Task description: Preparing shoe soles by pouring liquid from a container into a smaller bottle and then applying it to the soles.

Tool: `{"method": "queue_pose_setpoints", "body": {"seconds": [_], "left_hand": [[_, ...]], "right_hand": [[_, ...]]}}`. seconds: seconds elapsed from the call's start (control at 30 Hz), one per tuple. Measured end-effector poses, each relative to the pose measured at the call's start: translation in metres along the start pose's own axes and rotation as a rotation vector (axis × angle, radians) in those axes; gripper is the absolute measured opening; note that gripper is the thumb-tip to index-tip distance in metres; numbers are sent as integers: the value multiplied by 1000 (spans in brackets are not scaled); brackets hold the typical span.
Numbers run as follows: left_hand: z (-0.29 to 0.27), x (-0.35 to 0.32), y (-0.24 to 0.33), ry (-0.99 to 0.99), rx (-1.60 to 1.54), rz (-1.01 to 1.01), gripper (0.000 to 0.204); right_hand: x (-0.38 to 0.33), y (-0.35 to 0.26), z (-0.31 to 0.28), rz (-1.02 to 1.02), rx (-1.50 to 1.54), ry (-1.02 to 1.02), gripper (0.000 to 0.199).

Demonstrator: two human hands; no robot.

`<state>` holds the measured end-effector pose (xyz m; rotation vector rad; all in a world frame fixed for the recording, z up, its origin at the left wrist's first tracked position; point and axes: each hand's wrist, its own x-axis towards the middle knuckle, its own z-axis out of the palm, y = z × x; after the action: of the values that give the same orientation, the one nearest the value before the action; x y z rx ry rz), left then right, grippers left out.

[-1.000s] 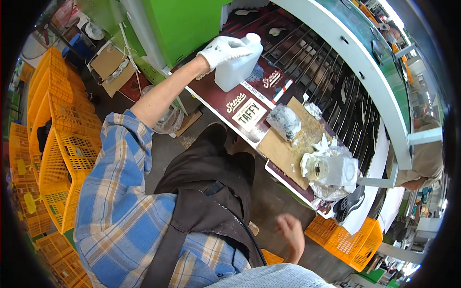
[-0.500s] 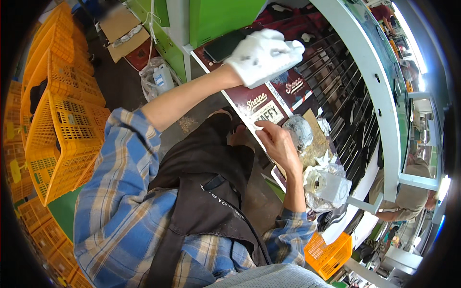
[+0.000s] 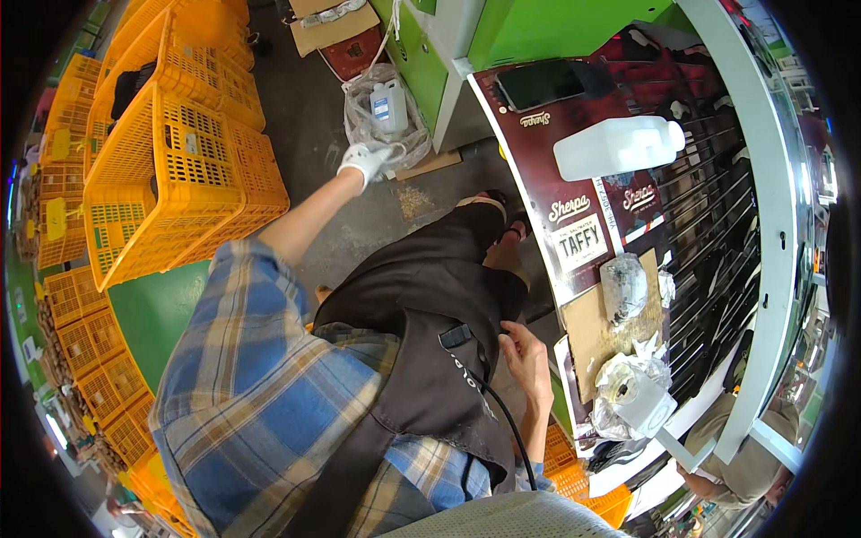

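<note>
My left hand (image 3: 366, 163), in a white glove, reaches down by the floor at the lower edge of a clear plastic bag (image 3: 411, 136). Its fingers look stretched out, though small and slightly blurred. In that bag stands a white plastic bottle (image 3: 387, 106) with a blue-white label. My bare right hand (image 3: 529, 366) hangs beside my dark apron (image 3: 430, 350), fingers loosely bent and apart, with nothing visible in them. On the table a translucent white bottle (image 3: 614, 148) lies on its side on printed maroon card (image 3: 547, 193).
Yellow crates (image 3: 166, 193) are stacked at the left. On the table are a phone (image 3: 540, 85), a plastic-wrapped bundle (image 3: 623, 287) on brown cardboard (image 3: 587, 336), and a bagged white container (image 3: 641, 403). A green cabinet (image 3: 556, 31) and white frame (image 3: 762, 206) border it.
My left hand has gone from over the table down to the bag on the floor. A white bottle now shows lying where it was. My right hand has drawn back from the table edge.
</note>
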<state>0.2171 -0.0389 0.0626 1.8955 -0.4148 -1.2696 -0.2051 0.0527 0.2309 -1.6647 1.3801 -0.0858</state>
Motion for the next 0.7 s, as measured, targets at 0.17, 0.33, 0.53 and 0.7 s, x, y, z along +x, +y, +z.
{"method": "queue_pose_setpoints", "body": {"seconds": [0.17,0.33,0.53,0.7], "left_hand": [[-67,170,-50,329,439,50,33],[-236,225,-27,198,210,359,65],[-20,139,-6,19,514,175,70],[-32,118,-109,-349,970,92,52]], "right_hand": [[-7,11,13,-4,-37,1,27],[0,28,23,-134,57,-54,27],[-26,26,34,144,-10,145,26],[-2,41,29,74,-56,53,27]]}}
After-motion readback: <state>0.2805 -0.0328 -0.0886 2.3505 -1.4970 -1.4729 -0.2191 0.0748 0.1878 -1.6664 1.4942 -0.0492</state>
